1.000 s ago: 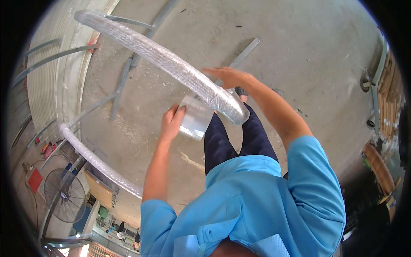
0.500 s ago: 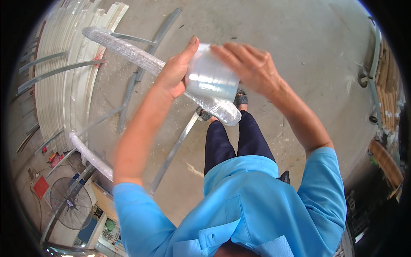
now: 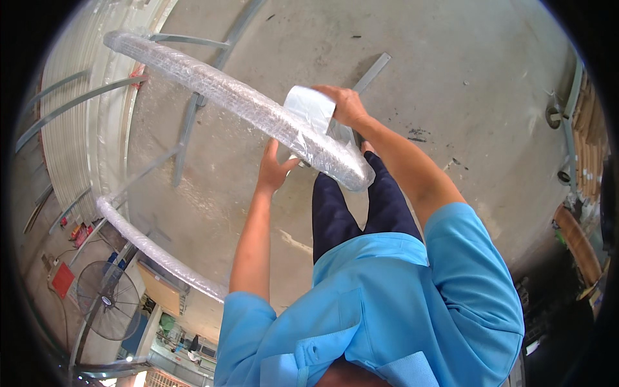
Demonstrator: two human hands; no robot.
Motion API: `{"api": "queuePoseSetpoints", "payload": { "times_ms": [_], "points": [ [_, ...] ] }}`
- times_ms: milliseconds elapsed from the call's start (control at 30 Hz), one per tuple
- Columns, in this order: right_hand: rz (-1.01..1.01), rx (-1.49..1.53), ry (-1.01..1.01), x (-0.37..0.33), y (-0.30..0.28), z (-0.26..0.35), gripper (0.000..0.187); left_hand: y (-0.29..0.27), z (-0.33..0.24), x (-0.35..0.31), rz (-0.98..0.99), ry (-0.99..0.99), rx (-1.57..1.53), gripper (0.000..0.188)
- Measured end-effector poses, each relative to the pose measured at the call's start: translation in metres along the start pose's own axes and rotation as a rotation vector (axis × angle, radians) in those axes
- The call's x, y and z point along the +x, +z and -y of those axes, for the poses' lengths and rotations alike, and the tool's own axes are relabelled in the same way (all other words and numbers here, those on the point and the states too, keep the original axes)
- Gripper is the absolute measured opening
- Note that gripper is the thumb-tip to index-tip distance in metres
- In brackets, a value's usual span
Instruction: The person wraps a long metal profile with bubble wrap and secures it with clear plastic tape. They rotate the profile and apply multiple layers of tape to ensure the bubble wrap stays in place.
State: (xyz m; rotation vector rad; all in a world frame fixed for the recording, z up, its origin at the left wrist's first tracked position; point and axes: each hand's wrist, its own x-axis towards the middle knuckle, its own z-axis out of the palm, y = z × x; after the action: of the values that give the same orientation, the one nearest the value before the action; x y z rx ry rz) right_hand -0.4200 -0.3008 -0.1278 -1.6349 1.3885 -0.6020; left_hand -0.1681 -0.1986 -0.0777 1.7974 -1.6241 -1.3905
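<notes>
A long bundle (image 3: 225, 97) wrapped in clear plastic slants from the upper left down to the front of my legs. My right hand (image 3: 346, 105) is closed on a roll of clear stretch film (image 3: 311, 107) at the bundle's far side, near its lower end. The near side of the bundle hides the roll's lower part. My left hand (image 3: 276, 169) is on the near side, below the bundle, with thumb and fingers apart. Its fingertips reach toward the bundle's underside and are partly covered, beside a small pale piece I cannot make out.
A second wrapped length (image 3: 161, 255) lies at the lower left. Metal bars (image 3: 186, 138) stand around the bundle, and long white profiles (image 3: 71, 148) are stacked at the left. A fan (image 3: 108, 300) stands at the lower left. Brown boards (image 3: 590, 135) lean at the right.
The film roll has gone from above the bundle to its far side, now in my right hand. My left hand has let go of the roll and dropped to the near side.
</notes>
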Motion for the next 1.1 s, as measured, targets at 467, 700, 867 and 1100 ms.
{"api": "queuePoseSetpoints", "payload": {
  "times_ms": [467, 700, 867, 1100],
  "points": [
    [0.496, -0.011, 0.047, -0.022, -0.076, 0.082, 0.096, -0.097, -0.143, -0.067, 0.294, -0.201, -0.519, 0.053],
    [-0.1, -0.474, -0.365, -0.085, -0.153, 0.196, 0.093, -0.105, -0.225, 0.034, 0.506, -0.349, -0.817, 0.073],
    [-0.174, -0.598, -0.572, -0.062, -0.136, 0.188, 0.068, -0.094, -0.253, 0.049, 0.597, -0.403, -0.802, 0.067],
    [-0.376, -0.315, -0.508, -0.06, -0.12, 0.159, 0.066, -0.125, -0.14, 0.014, 0.112, -0.043, -1.069, 0.04]
  ]
}}
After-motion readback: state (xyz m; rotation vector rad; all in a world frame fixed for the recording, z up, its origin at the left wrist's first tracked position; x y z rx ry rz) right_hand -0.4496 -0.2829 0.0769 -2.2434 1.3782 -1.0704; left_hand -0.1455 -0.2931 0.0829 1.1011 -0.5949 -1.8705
